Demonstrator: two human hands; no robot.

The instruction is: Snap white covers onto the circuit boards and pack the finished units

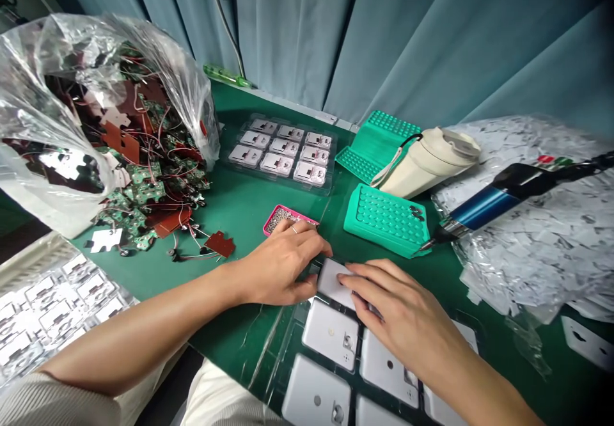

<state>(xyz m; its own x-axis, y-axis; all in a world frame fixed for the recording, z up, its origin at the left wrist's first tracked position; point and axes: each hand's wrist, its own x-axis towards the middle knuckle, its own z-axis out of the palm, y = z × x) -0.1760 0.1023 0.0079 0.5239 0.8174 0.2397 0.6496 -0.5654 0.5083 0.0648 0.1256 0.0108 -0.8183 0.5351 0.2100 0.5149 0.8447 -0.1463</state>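
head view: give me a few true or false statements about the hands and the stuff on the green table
1. The left hand and right hand both touch one white plate. True.
2. The right hand holds the screwdriver. False: no hand touches it. It is off to the right, with its tip by a green block.
3. The cup stands upright. False: it lies on its side.
4. The pink tray sits just beyond the left hand. True.
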